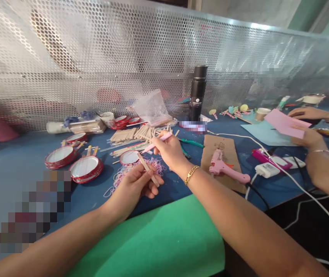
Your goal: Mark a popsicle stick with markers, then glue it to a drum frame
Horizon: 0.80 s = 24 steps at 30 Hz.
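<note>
Head view: left hand [135, 180], grip nearly closed, pinches a wooden craft stick [144, 162], long axis 11-to-5 o'clock; toward 1 o'clock, right hand [170, 151] pinches a pink pen [167, 136].

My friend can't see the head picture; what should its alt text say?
Left hand holding a flat wooden stick, right hand a slim pink pen-like stick, over a blue table. Around them: colourful loops, more wooden sticks, red-rimmed discs, pink glue gun, black bottle. At right, another person's hands hold pink paper.

Blue table [176, 190] with craft sticks [125, 134], pink glue gun [224, 168], black bottle [197, 94].
</note>
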{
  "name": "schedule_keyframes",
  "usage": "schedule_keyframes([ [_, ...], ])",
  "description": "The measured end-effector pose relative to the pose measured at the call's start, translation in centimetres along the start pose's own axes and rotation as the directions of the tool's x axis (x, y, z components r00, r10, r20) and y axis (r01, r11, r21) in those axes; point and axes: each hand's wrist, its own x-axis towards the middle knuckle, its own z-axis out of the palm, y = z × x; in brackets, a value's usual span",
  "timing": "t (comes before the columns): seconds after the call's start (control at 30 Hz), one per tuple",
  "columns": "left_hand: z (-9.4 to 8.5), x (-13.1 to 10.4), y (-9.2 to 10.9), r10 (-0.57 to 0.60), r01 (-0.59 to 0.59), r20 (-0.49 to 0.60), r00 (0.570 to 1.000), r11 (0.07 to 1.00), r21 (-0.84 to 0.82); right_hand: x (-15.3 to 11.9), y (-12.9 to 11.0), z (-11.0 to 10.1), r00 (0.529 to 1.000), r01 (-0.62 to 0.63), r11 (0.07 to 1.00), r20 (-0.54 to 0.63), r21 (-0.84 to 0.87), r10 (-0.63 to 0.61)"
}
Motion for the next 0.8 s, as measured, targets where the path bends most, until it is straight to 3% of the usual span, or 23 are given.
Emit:
schedule_keyframes([
  [0.2, 0.05, -0.06, 0.02, 0.008, -0.008, -0.002, 1.0, 1.0, 0.001, -0.42, -0.51, 0.22, 0.997, -0.011, 1.0, 0.076, -0.027, 0.013],
  [0.4, 0.07, -0.07, 0.05, 0.008, -0.007, -0.004, 1.0, 1.0, 0.009, -0.27, -0.65, 0.04, 1.0, 0.013, 0.996, 0.02, -0.086, -0.011],
  [0.8, 0.03, -0.05, 0.14, 0.019, -0.02, 0.006, 1.0, 0.999, 0.033, -0.35, -0.77, 0.11, 0.999, 0.011, 0.995, 0.047, -0.096, -0.007],
])
